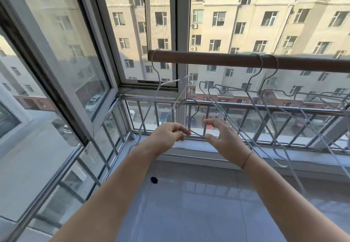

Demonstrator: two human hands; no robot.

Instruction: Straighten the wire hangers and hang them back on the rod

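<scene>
Just beneath the rod [227,59], the left hand [170,133] is pinching a wire hanger [197,134] below its hook while the right hand [223,135] is hovering beside it, fingers spread and holding nothing, and the light, springy wire is probably calling for grips close to each bend.

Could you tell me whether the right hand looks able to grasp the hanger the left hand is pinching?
Probably yes: the right hand is open beside the hanger, whose wire runs from the left hand towards its thumb, with nothing between.
</scene>
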